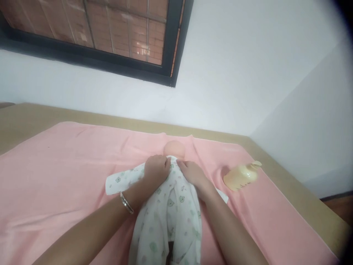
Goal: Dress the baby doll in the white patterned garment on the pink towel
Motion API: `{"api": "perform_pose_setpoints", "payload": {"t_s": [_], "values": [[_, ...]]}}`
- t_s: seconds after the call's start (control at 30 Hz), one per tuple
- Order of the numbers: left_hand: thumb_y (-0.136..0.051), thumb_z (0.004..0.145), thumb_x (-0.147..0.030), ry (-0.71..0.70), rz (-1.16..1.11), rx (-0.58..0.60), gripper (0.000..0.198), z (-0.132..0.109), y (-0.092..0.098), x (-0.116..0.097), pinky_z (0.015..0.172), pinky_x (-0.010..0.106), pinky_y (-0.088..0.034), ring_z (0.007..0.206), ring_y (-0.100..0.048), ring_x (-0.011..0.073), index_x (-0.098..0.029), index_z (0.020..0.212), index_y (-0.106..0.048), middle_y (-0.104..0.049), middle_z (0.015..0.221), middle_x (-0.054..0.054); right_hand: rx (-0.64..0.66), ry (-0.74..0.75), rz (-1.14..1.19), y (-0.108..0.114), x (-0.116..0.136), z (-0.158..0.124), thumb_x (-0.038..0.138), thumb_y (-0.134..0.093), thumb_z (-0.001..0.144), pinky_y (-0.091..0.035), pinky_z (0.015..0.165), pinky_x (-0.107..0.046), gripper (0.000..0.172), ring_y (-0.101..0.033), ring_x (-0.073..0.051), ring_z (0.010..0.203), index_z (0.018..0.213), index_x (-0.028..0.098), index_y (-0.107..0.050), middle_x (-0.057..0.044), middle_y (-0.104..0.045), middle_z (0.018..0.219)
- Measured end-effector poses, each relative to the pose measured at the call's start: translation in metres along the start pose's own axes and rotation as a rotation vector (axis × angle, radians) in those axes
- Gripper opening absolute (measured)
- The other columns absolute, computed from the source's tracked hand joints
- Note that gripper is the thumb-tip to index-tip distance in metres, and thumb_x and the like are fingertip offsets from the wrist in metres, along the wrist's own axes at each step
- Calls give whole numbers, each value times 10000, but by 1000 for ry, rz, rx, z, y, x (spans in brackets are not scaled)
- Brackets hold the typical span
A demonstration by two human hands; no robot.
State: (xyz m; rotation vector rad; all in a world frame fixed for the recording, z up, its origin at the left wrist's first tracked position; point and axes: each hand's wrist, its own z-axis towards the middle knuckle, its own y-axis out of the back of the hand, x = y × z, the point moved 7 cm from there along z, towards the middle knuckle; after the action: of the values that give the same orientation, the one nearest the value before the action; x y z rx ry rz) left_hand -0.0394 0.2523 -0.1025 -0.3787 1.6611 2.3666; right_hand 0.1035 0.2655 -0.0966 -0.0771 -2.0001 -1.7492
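Note:
A white baby garment printed with small green and grey figures lies lengthwise in front of me, one sleeve spread to the left. Just beyond its neckline shows the smooth, round, skin-toned top of what looks like a doll's head; the rest of it is hidden. My left hand, with a silver bangle at the wrist, is closed on the cloth at the left of the neckline. Opposite it, my right hand pinches the right side of the neckline, thumb on top. The hands are a short gap apart.
A pink blanket with wrinkles covers most of the tan table. On the right lies a yellowish baby bottle, tipped on its side. Behind the table rise a white wall and a dark-framed window.

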Motion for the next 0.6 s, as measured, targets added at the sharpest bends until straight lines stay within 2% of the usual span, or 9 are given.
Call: {"api": "perform_pose_setpoints", "payload": {"t_s": [0.1, 0.23, 0.3, 0.43, 0.5, 0.6], "values": [[-287, 886, -356, -38, 85, -90, 444, -1, 5, -3, 678, 306, -333, 724, -535, 201, -164, 634, -598, -604, 677, 100, -70, 33, -69, 5, 5, -3, 475, -168, 948, -343, 640, -260, 591, -579, -186, 754, 871, 153, -656, -117, -657, 853], [-235, 908, -370, 20, 13, 49, 503, 4, -8, 7, 587, 281, -308, 614, -515, 167, -169, 642, -612, -613, 659, 72, -227, 87, -208, 9, 23, -14, 417, -223, 946, -347, 687, -272, 507, -569, -197, 821, 855, 161, -651, -111, -648, 848], [-232, 912, -369, -23, 33, 30, 509, 4, -7, 4, 586, 282, -305, 607, -509, 166, -167, 637, -610, -605, 647, 73, -211, 44, -198, 5, 20, -11, 463, -197, 943, -354, 690, -281, 555, -572, -209, 835, 861, 155, -651, -119, -648, 849], [-291, 900, -312, -259, 107, -171, 439, -2, 7, -15, 697, 315, -331, 753, -523, 200, -155, 625, -594, -591, 707, 106, -68, -7, -100, -4, 6, 0, 560, -132, 923, -366, 648, -287, 667, -586, -215, 786, 871, 144, -652, -129, -651, 855], [-292, 900, -307, -229, 39, -114, 427, 0, 5, -12, 697, 308, -340, 749, -523, 193, -159, 639, -596, -591, 715, 101, -105, 15, -118, -1, 9, -2, 509, -152, 937, -367, 651, -288, 618, -583, -215, 789, 876, 146, -648, -128, -649, 858], [-259, 910, -359, -50, -65, 76, 476, 7, -6, 4, 584, 278, -332, 605, -510, 162, -166, 634, -595, -582, 639, 71, -235, 97, -210, 6, 24, -12, 372, -246, 942, -367, 694, -294, 456, -572, -220, 836, 876, 148, -638, -123, -643, 864]]}}
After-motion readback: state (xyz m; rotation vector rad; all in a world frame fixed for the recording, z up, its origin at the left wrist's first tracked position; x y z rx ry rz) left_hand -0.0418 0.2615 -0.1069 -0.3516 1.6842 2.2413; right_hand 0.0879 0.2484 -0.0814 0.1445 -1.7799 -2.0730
